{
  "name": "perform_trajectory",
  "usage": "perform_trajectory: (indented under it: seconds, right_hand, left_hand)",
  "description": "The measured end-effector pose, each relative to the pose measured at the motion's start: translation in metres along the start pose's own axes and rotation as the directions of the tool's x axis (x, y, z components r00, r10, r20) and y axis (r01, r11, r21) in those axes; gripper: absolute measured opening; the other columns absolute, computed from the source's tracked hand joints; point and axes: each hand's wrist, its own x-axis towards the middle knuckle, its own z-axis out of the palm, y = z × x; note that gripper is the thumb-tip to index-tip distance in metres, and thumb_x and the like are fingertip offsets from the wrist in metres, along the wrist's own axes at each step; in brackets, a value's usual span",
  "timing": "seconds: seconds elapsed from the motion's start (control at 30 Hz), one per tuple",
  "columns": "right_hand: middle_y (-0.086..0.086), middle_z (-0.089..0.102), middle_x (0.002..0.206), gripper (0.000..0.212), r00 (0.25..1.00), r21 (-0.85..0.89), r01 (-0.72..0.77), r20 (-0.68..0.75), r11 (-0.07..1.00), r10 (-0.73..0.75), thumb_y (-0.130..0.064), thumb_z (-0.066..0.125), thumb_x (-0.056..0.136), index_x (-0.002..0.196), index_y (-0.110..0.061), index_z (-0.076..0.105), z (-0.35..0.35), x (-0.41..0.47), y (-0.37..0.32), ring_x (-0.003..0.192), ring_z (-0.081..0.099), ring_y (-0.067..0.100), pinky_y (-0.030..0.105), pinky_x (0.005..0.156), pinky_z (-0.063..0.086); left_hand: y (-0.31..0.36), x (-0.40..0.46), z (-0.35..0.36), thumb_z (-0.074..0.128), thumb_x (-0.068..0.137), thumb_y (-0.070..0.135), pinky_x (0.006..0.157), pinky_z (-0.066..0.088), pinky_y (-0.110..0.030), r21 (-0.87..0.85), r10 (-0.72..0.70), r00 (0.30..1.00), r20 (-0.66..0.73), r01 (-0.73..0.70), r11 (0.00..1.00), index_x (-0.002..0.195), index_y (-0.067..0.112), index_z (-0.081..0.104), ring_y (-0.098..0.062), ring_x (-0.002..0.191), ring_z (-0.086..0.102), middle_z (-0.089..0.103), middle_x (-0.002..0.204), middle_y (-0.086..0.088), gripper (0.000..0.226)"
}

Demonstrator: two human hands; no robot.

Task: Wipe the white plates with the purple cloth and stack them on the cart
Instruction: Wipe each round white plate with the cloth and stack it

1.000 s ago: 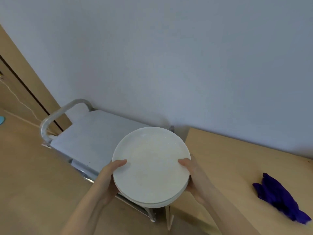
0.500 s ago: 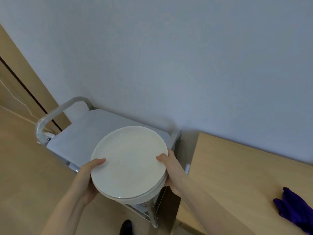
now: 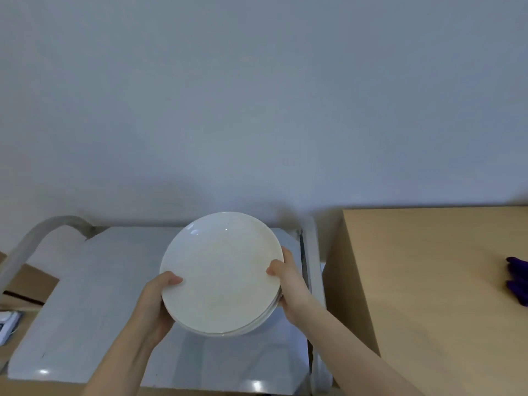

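The plates [image 3: 221, 271] hang in a small stack over the right half of the cart [image 3: 94, 295]. Best to lower them flat and slow, then slide the fingers out. The left hand [image 3: 155, 305] grips the rim at 8 o'clock, thumb on top. The right hand [image 3: 288, 284] grips at 3 o'clock. The cloth [image 3: 518, 282] lies far right on the table [image 3: 428, 281].

Both bare forearms are reaching forward from the near edge. The left hand [image 3: 155, 302] is gripping the left rim of the stack of plates [image 3: 221, 271], thumb on top, while the right hand [image 3: 288, 284] is clasping the right rim likewise.
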Motion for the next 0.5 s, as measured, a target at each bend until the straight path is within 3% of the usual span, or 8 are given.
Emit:
perform_trajectory:
  seconds: [0.13, 0.3, 0.4, 0.5]
  right_hand:
    - [0.004, 0.054, 0.118, 0.075, 0.994, 0.056, -0.023, -0.108, 0.998, 0.029, -0.025, 0.046, 0.058, 0.132, -0.033, 0.037, 0.009, 0.033, 0.005, 0.097, 0.052, 0.022, 0.028, 0.065, 0.044]
    - [0.005, 0.052, 0.12, 0.074, 0.98, 0.081, -0.047, -0.19, 0.996, 0.062, -0.026, 0.045, 0.061, 0.134, -0.033, 0.037, 0.006, 0.067, 0.01, 0.102, 0.051, 0.025, 0.036, 0.073, 0.048]
    - [0.006, 0.055, 0.119, 0.073, 0.971, 0.117, -0.036, -0.229, 0.993, 0.062, -0.025, 0.046, 0.06, 0.133, -0.032, 0.04, 0.003, 0.079, 0.014, 0.105, 0.053, 0.028, 0.04, 0.08, 0.051]
    - [0.007, 0.057, 0.116, 0.07, 0.96, 0.155, -0.028, -0.271, 0.987, 0.07, -0.024, 0.047, 0.06, 0.128, -0.033, 0.043, 0.001, 0.087, 0.017, 0.104, 0.055, 0.029, 0.04, 0.076, 0.051]
  left_hand:
    - [0.003, 0.05, -0.004, 0.049, 0.074, 0.011, 0.076, 0.047, -0.039, 0.005, -0.064, 0.996, 0.067, 0.064, 0.998, 0.101, 0.004, 0.062, -0.032, 0.084, 0.062, 0.073, 0.082, -0.009, 0.031]
    - [0.003, 0.1, 0.001, 0.052, 0.065, 0.013, 0.074, 0.045, -0.037, 0.014, -0.137, 0.983, 0.12, 0.136, 0.991, 0.098, 0.003, 0.062, -0.03, 0.082, 0.061, 0.072, 0.077, -0.008, 0.036]
    - [0.003, 0.124, 0.004, 0.054, 0.058, 0.014, 0.077, 0.045, -0.039, 0.021, -0.165, 0.975, 0.146, 0.164, 0.986, 0.107, 0.003, 0.061, -0.032, 0.088, 0.06, 0.069, 0.092, -0.012, 0.051]
    - [0.004, 0.143, 0.009, 0.053, 0.055, 0.013, 0.076, 0.046, -0.037, 0.038, -0.182, 0.967, 0.176, 0.178, 0.983, 0.116, 0.003, 0.057, -0.032, 0.092, 0.059, 0.066, 0.101, -0.013, 0.063]
